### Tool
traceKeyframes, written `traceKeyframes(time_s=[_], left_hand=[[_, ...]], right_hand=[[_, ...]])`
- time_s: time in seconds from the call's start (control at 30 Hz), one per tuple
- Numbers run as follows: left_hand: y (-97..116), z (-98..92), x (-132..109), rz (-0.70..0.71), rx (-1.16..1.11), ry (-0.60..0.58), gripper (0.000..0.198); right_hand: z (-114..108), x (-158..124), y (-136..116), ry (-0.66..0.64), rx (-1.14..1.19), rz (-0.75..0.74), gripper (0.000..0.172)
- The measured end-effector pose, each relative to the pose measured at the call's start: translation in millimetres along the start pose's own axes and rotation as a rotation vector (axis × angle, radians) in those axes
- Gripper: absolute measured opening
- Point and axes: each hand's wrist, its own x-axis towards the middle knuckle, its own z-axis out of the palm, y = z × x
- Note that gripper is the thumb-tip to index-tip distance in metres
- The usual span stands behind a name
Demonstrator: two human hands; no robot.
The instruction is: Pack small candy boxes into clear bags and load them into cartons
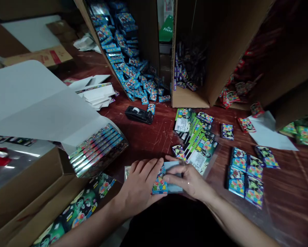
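Low in the middle of the view, my left hand [140, 180] lies closed over a long clear-wrapped pack with a blue printed packet [159, 183] showing past its fingers. My right hand [188, 178] grips the pale blue right end [174, 187] of the same pack, thumb and fingers bent around it. Much of the pack is hidden under both hands. Just beyond my right hand lie a purple packet [179, 152] and a fanned stack of green and black printed cards [201, 142] in clear sleeves. Blue packets [237, 169] and purple packets [254, 187] are grouped to the right.
Tipped cartons spill blue packets [133, 73], purple packets [186, 80] and red packets [229, 97] at the back. A black tape dispenser [139, 115] stands on the dark red table [156, 133]. At left, an open display box [98, 151] holds rows of packs, beside a brown carton [27, 202].
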Motion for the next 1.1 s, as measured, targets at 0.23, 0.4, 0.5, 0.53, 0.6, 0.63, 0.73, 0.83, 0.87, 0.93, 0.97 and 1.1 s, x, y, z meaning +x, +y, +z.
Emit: traceKeyframes(time_s=[0.23, 0.4, 0.5, 0.53, 0.6, 0.63, 0.73, 0.83, 0.87, 0.93, 0.97, 1.1], left_hand=[[-26.7, 20.1, -23.3, -0.117, 0.023, 0.018, 0.092], [-43.7, 29.0, -25.6, -0.214, 0.012, 0.013, 0.094], [-45.5, 34.0, -24.1, -0.226, 0.0, -0.004, 0.094], [-45.7, 35.7, -23.9, -0.23, -0.007, -0.014, 0.095], [-46.1, 38.5, -23.7, -0.229, -0.026, -0.039, 0.097], [-46.5, 39.5, -23.8, -0.228, -0.034, -0.051, 0.098], [-49.1, 41.0, -24.9, -0.224, -0.049, -0.085, 0.1], [-53.2, 41.7, -26.7, -0.215, -0.047, -0.108, 0.102], [-54.4, 42.1, -27.1, -0.213, -0.045, -0.11, 0.102], [-56.0, 43.0, -27.4, -0.21, -0.041, -0.111, 0.104], [-56.3, 43.3, -27.2, -0.208, -0.041, -0.112, 0.104], [-55.7, 42.8, -26.9, -0.213, -0.05, -0.107, 0.105]], right_hand=[[-23.2, -13.4, 11.0, 0.16, 0.234, 0.164, 0.029], [-77.4, -12.4, 12.5, 0.313, 0.113, 0.2, 0.033], [-110.4, -3.3, 20.9, 0.328, -0.242, 0.163, 0.038], [-118.1, 0.3, 25.3, 0.307, -0.342, 0.156, 0.04], [-126.9, 6.9, 34.0, 0.261, -0.461, 0.143, 0.042], [-128.3, 9.6, 37.5, 0.251, -0.482, 0.136, 0.041], [-126.6, 14.6, 40.5, 0.26, -0.63, 0.069, 0.04], [-125.6, 18.6, 35.1, 0.221, -0.848, -0.092, 0.061], [-125.5, 21.1, 32.9, 0.146, -0.884, -0.146, 0.075], [-124.2, 28.8, 30.4, -0.08, -0.883, -0.218, 0.101], [-122.6, 34.0, 30.3, -0.194, -0.87, -0.24, 0.107], [-110.5, 53.5, 34.2, -0.348, -0.813, -0.32, 0.094]])
